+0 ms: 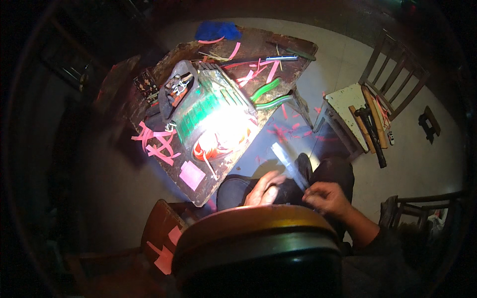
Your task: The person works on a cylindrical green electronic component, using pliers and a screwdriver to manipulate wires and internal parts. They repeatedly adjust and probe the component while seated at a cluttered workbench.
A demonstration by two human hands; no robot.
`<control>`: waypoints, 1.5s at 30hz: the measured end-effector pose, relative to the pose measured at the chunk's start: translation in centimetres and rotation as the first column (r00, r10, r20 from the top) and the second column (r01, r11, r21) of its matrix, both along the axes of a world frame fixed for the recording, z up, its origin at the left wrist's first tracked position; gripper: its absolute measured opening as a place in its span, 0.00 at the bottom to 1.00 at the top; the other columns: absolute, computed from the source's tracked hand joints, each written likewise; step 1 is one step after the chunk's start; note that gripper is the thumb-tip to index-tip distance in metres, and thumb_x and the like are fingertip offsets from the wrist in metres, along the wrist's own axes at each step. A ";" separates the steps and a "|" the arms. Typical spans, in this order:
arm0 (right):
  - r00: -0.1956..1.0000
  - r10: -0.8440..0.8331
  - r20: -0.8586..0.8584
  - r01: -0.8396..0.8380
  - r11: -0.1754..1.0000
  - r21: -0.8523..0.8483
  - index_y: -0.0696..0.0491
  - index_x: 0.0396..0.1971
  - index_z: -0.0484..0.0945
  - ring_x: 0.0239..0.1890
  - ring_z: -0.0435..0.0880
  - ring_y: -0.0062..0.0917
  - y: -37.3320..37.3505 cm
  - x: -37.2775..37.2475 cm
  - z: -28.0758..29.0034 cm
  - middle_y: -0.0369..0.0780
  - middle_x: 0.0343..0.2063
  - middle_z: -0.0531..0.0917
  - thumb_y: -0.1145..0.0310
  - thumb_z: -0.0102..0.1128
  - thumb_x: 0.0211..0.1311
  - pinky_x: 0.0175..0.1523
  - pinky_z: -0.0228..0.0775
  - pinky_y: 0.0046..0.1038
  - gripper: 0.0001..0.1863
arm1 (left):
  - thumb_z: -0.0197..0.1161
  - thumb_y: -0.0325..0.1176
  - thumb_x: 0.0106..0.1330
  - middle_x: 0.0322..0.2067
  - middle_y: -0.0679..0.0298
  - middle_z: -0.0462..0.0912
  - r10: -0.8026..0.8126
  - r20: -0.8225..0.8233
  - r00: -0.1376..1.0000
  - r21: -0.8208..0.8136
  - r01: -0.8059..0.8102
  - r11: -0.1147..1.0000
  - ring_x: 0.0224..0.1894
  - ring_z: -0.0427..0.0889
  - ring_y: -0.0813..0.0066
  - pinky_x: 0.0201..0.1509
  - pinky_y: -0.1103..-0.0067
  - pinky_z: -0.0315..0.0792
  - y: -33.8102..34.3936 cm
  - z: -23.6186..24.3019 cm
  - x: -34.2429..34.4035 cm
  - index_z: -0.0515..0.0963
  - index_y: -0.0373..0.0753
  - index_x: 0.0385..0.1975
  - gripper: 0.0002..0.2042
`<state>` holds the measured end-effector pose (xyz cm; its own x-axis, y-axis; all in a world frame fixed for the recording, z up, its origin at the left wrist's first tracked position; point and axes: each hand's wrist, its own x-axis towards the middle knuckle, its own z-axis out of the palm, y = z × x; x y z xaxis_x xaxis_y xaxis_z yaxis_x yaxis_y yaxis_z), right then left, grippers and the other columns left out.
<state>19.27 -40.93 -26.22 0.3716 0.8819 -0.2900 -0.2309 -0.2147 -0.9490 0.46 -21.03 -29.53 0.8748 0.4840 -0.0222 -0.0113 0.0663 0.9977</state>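
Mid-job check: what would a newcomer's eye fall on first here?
Probably the white glare across the green-patterned thing on the worn table, with a bright pink square near the table's closest corner. Next, perhaps, the long pale strip slanting up and left from the right hand, with the left hand close by.

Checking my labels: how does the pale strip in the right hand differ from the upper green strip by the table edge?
Colour: the pale strip looks bluish-white, the upper green strip bright green. Shape: the pale strip runs nearly straight; the upper green strip curves. Pose: the right hand holds the pale strip; the upper green strip lies by the table edge. Both look narrow.
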 end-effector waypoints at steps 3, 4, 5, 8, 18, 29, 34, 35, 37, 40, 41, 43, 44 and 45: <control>0.975 0.174 0.141 -0.190 0.975 0.114 0.56 0.40 0.85 0.27 0.76 0.12 1.7 -2.4 -0.7 0.32 0.28 0.82 0.66 0.74 0.72 0.32 0.67 0.23 0.10 | 0.57 0.41 0.86 0.52 0.57 0.89 0.057 -0.034 0.998 -0.028 -0.058 0.998 0.51 0.85 0.75 0.52 0.78 0.76 -1.3 5.1 1.0 0.75 0.35 0.68 0.20; 0.960 0.211 0.185 -0.238 0.962 0.137 0.57 0.39 0.85 0.27 0.75 0.13 2.1 -2.5 -0.6 0.33 0.27 0.82 0.67 0.73 0.71 0.32 0.67 0.23 0.09 | 0.58 0.40 0.86 0.48 0.58 0.90 0.070 -0.009 0.997 -0.070 -0.071 0.995 0.45 0.85 0.79 0.48 0.81 0.76 -1.4 6.2 1.4 0.77 0.34 0.65 0.18; 0.942 0.231 0.242 -0.267 0.955 0.126 0.57 0.40 0.84 0.27 0.77 0.13 2.5 -2.6 -0.4 0.34 0.27 0.83 0.69 0.73 0.70 0.33 0.69 0.23 0.08 | 0.60 0.38 0.85 0.40 0.59 0.90 0.071 -0.109 0.992 -0.103 -0.082 0.991 0.32 0.82 0.81 0.37 0.83 0.74 -0.8 7.0 1.4 0.80 0.34 0.58 0.14; 0.921 0.295 0.254 -0.319 0.946 0.057 0.57 0.44 0.83 0.30 0.84 0.19 3.5 -2.8 0.9 0.40 0.29 0.86 0.72 0.70 0.69 0.36 0.75 0.27 0.09 | 0.59 0.39 0.85 0.37 0.55 0.90 0.074 -0.075 0.994 -0.304 -0.093 0.948 0.19 0.75 0.81 0.21 0.85 0.66 0.5 8.0 1.3 0.81 0.35 0.54 0.13; 0.575 0.176 0.799 -0.179 0.980 -0.087 0.56 0.62 0.77 0.48 0.89 0.48 5.9 -3.6 5.5 0.52 0.45 0.87 0.69 0.66 0.68 0.55 0.81 0.46 0.24 | 0.59 0.40 0.83 0.36 0.53 0.89 0.252 -0.110 0.962 -0.365 -0.275 0.890 0.17 0.79 0.75 0.15 0.84 0.65 2.9 7.6 2.1 0.78 0.33 0.55 0.15; 0.338 0.112 0.934 -0.149 0.987 -0.064 0.57 0.68 0.73 0.41 0.86 0.43 8.1 -3.6 6.4 0.48 0.36 0.79 0.72 0.65 0.60 0.47 0.82 0.42 0.33 | 0.56 0.38 0.85 0.34 0.55 0.90 0.267 0.010 0.964 -0.482 -0.229 0.846 0.21 0.81 0.74 0.22 0.81 0.71 5.5 6.5 3.9 0.77 0.30 0.58 0.16; 0.375 0.102 0.921 -0.129 0.990 -0.057 0.55 0.67 0.75 0.37 0.87 0.45 8.3 -3.0 6.7 0.48 0.36 0.79 0.74 0.62 0.60 0.45 0.82 0.45 0.32 | 0.54 0.37 0.86 0.36 0.54 0.89 0.242 0.076 0.967 -0.527 -0.167 0.833 0.25 0.83 0.73 0.24 0.82 0.71 5.8 6.0 4.1 0.76 0.29 0.60 0.17; 0.376 0.107 0.920 -0.133 0.989 -0.061 0.55 0.67 0.75 0.37 0.86 0.46 8.3 -2.8 6.7 0.48 0.36 0.80 0.74 0.61 0.60 0.45 0.82 0.46 0.31 | 0.54 0.37 0.86 0.36 0.53 0.89 0.240 0.097 0.966 -0.525 -0.155 0.837 0.25 0.83 0.73 0.23 0.81 0.71 5.9 5.9 4.2 0.76 0.29 0.60 0.17; 0.355 0.088 0.931 -0.150 0.988 -0.036 0.55 0.67 0.76 0.38 0.87 0.47 8.4 -2.4 6.6 0.49 0.38 0.81 0.73 0.61 0.62 0.46 0.82 0.47 0.30 | 0.53 0.36 0.86 0.37 0.53 0.89 0.238 0.131 0.962 -0.523 -0.137 0.841 0.26 0.83 0.72 0.23 0.81 0.71 6.0 5.7 4.3 0.76 0.29 0.60 0.16; 0.452 0.046 0.891 -0.152 0.988 0.027 0.56 0.67 0.76 0.39 0.89 0.49 8.9 -1.7 6.3 0.49 0.41 0.86 0.72 0.60 0.67 0.47 0.82 0.47 0.27 | 0.51 0.36 0.87 0.37 0.52 0.88 0.249 0.145 0.958 -0.602 -0.115 0.790 0.25 0.83 0.71 0.23 0.81 0.72 6.1 5.6 4.3 0.76 0.29 0.60 0.16; 0.579 0.049 0.814 -0.128 0.991 0.032 0.58 0.66 0.75 0.40 0.89 0.49 9.0 -1.5 6.2 0.49 0.41 0.88 0.71 0.59 0.68 0.47 0.82 0.47 0.26 | 0.51 0.36 0.87 0.37 0.52 0.88 0.237 0.136 0.962 -0.590 -0.113 0.799 0.25 0.83 0.71 0.23 0.81 0.72 6.1 5.7 4.2 0.76 0.29 0.59 0.16; 0.843 0.190 0.503 -0.155 0.982 -0.112 0.61 0.67 0.74 0.42 0.91 0.51 8.7 -0.6 6.4 0.52 0.38 0.91 0.69 0.58 0.73 0.48 0.83 0.45 0.25 | 0.51 0.37 0.87 0.37 0.52 0.88 0.213 0.109 0.971 -0.565 -0.116 0.817 0.25 0.83 0.71 0.23 0.81 0.72 6.2 5.8 3.9 0.77 0.29 0.58 0.16; 0.899 0.187 0.395 -0.181 0.982 -0.054 0.61 0.66 0.74 0.42 0.91 0.51 8.8 -0.3 6.4 0.52 0.37 0.91 0.68 0.58 0.73 0.49 0.83 0.45 0.25 | 0.51 0.37 0.87 0.36 0.52 0.88 0.201 0.112 0.973 -0.567 -0.104 0.817 0.24 0.83 0.71 0.22 0.80 0.72 6.3 5.8 3.8 0.77 0.29 0.57 0.16; 0.941 0.189 0.281 -0.199 0.980 0.008 0.61 0.66 0.75 0.41 0.91 0.51 8.7 0.1 6.6 0.53 0.37 0.91 0.68 0.59 0.73 0.49 0.83 0.46 0.25 | 0.51 0.38 0.87 0.36 0.51 0.88 0.187 0.120 0.975 -0.565 -0.088 0.820 0.24 0.83 0.71 0.21 0.80 0.72 6.4 5.8 3.7 0.78 0.29 0.56 0.16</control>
<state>19.36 -32.20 -19.61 0.2533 0.9529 -0.1670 0.0857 -0.1941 -0.9772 4.16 -14.66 -23.70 0.8151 0.5483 -0.1870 -0.2201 0.5917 0.7755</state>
